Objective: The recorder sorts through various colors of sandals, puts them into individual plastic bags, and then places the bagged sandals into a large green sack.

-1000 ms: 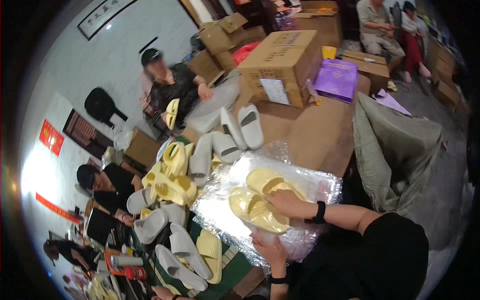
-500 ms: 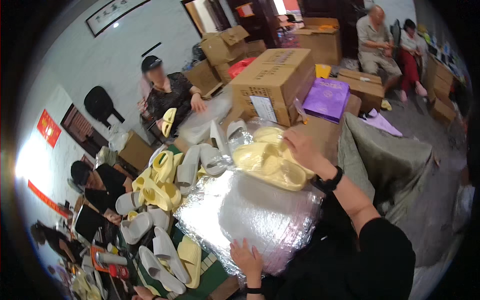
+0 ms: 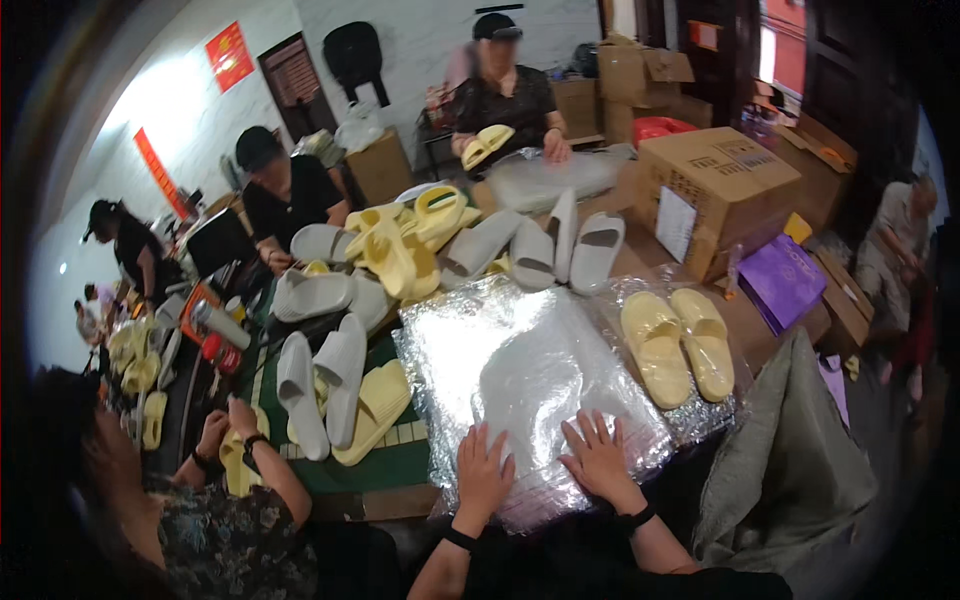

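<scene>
Both my hands rest on a stack of shiny clear plastic bags (image 3: 545, 375) at the table's near edge. My left hand (image 3: 485, 472) lies flat with its fingers stretched out. Beside it, my right hand (image 3: 602, 462) is spread on the same stack, holding nothing. A pair of pale yellow slippers (image 3: 657, 350) in a clear bag lies just to the right of the stack. Beyond the stack stand several loose grey slippers (image 3: 597, 252), and yellow slippers (image 3: 395, 258) are heaped to their left. More grey slippers (image 3: 342, 380) lie left of the bags on the green table surface.
A large cardboard box (image 3: 715, 190) stands at the back right, with a purple bag (image 3: 783, 280) beside it. Grey-green sacking (image 3: 790, 450) hangs at the right. Co-workers sit around the table; one across holds a yellow slipper (image 3: 487, 147), another works close at my left.
My right hand has let go of the bagged yellow slippers, which now lie flat, and has come down onto the bag stack. My view has turned left.
</scene>
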### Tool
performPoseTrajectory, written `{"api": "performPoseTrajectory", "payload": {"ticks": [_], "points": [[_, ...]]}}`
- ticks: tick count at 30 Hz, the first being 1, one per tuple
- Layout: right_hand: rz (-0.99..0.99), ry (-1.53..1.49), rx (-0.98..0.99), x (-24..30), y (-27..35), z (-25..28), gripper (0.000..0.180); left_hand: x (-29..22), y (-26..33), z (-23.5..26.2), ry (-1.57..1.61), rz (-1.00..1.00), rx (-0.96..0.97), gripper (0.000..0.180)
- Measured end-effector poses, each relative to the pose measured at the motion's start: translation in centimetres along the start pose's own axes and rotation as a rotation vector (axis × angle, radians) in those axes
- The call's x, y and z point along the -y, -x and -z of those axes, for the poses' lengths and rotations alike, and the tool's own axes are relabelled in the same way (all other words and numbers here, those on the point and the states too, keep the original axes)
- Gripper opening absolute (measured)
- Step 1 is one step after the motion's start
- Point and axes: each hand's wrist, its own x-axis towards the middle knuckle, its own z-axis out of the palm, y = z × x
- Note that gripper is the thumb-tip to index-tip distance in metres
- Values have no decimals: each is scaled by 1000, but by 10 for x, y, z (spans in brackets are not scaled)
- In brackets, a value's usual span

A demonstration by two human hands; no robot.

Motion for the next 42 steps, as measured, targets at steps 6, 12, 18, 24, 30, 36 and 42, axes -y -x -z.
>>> {"api": "performPoseTrajectory", "payload": {"ticks": [6,12,18,24,30,36,42], "points": [[-8,-59,33,-1,-2,-5,53,2,0,13,98,60,105,49],[-25,83,-15,2,3,6,50,55,-52,80,606,339,-47,48],[46,63,114,5,-11,39,44,152,-69,109,-391,836,-162,71],[75,0,156,11,-30,32,29,191,-60,107,-398,747,-109,54],[28,5,179,26,-36,39,35,161,-71,107,129,681,-434,48],[387,-198,201,54,-54,57,57,121,-87,112,550,517,-368,62],[535,-6,684,44,-31,45,81,85,-29,112,-99,437,67,68]]}}
